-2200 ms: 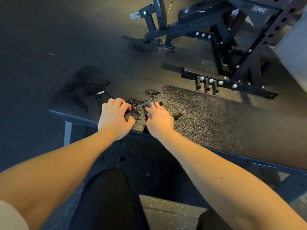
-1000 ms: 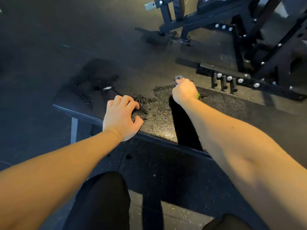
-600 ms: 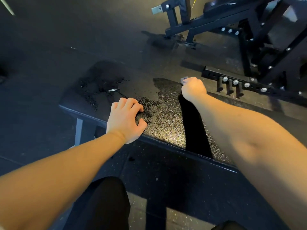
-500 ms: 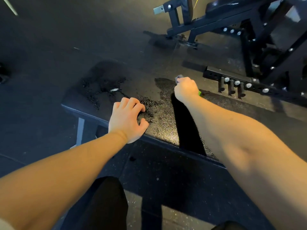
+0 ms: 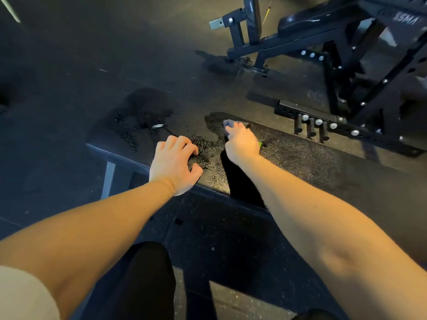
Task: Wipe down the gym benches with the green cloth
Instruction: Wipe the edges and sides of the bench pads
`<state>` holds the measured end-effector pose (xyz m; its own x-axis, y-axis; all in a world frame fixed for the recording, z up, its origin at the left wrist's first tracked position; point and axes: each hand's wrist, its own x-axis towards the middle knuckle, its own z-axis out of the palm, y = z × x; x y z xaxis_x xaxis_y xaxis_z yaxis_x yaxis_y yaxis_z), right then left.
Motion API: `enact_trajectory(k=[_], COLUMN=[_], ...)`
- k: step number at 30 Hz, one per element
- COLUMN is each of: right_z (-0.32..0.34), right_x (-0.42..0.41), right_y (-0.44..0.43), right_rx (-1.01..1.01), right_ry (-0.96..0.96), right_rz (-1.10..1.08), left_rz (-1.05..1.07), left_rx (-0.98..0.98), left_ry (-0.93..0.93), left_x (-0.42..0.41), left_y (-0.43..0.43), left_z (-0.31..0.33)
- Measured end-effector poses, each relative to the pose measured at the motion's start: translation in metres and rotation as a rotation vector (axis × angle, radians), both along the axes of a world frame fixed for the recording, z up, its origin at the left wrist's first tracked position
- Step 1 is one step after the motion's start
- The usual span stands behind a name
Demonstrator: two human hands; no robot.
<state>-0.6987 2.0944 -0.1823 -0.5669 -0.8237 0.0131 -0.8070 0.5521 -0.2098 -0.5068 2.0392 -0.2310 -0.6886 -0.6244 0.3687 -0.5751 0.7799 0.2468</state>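
A flat black gym bench (image 5: 312, 162) runs across the middle of the view, its pad wet and speckled around my hands. My left hand (image 5: 174, 163) rests on the near edge of the pad with its fingers bent. Farther across the pad, my right hand (image 5: 241, 143) presses down on the green cloth (image 5: 260, 144). The hand hides nearly all of the cloth, leaving only a thin green sliver at its right side and a dark bit by the fingertips.
Beyond the bench stand a black adjustable bench (image 5: 300, 35) and a rack frame (image 5: 369, 88), with a pegged base bar (image 5: 323, 125) on the floor. Dark rubber flooring (image 5: 69, 77) spreads out to the left. My knees show at the bottom.
My right hand swept the cloth from the near edge beside the left hand out to the far side of the pad, then drew back slightly. The left hand stayed put.
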Motion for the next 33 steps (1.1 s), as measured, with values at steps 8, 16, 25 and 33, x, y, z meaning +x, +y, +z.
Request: enact_trajectory(k=[8,16,25,33], right_z=[0.011,0.002,0.009,-0.001], right_x=[0.005,0.077,0.050,0.128], right_y=[0.050,0.064,0.120,0.073], right_rx=[0.087,-0.020,0.045,-0.054], right_ry=[-0.050,0.011,-0.092,0.018], right_rz=[0.101,0.119,-0.087,0.206], left_rz=[0.004,0.003,-0.031,0.015], left_rx=[0.027,0.026,0.091,0.199], left_ry=[-0.010,-0.039,0.001,0.031], left_x=[0.001,0.003,0.027,0.069], left_y=[0.000,0.001,-0.005,-0.038], left_z=[0.001,0.005,0.027,0.014])
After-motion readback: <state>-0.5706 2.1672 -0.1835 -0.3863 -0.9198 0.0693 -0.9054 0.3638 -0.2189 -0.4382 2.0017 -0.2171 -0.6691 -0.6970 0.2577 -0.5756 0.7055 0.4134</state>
